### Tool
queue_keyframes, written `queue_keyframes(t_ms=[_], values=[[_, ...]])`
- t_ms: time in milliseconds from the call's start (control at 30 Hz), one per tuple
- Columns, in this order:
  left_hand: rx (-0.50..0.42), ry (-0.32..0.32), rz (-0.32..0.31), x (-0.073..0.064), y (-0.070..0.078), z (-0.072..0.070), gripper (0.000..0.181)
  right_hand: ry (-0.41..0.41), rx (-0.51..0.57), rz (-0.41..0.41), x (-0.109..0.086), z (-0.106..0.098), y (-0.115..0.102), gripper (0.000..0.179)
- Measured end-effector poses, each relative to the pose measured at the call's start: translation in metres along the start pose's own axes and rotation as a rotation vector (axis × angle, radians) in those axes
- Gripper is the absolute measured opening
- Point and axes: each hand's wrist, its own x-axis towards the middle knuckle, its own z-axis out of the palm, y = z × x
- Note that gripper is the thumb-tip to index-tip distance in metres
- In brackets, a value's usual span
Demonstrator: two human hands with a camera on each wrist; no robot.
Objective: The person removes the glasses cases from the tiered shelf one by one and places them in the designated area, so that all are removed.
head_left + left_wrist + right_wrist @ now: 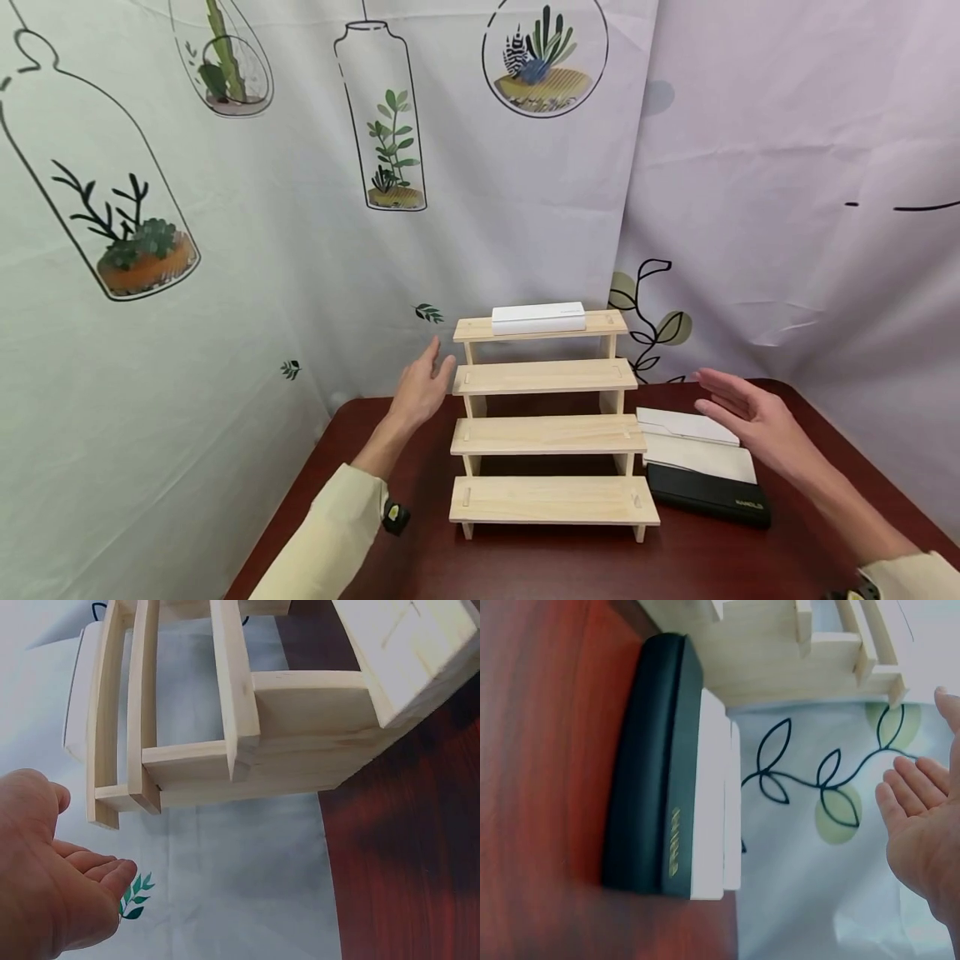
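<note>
A pale wooden four-step display stand stands on the dark red table. On its top step lies a long white case. My left hand hovers beside the stand's left side near the upper steps, fingers extended and holding nothing. Over to the right, my right hand is raised with loosely straight fingers, also holding nothing. Below and left of it, a black case with gold lettering lies on the table. Behind that case are a white case and another white case, side by side.
The dark red table reaches back to a white cloth backdrop printed with plants in glass jars. A dark wristband device sits at the left cuff. The lower three steps of the stand are bare wood.
</note>
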Motion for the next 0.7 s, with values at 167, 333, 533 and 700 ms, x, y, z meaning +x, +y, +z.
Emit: queue_keyframes(t_ms=[167,333,533,700], values=[[0.009,0.021,-0.009,0.007,0.008,0.002,0.067,-0.024,0.006,-0.024,0.014,0.008,-0.014,0.063],[0.008,0.03,0.001,0.014,0.015,0.005,0.068,-0.037,-0.003,-0.023,0.028,0.016,-0.026,0.066],[-0.007,0.042,0.0,0.02,0.021,0.014,0.065,-0.034,0.024,-0.051,0.05,0.029,-0.036,0.067],[-0.015,0.067,-0.009,0.028,0.024,0.022,0.064,-0.018,0.039,-0.064,0.066,0.036,-0.042,0.066]])
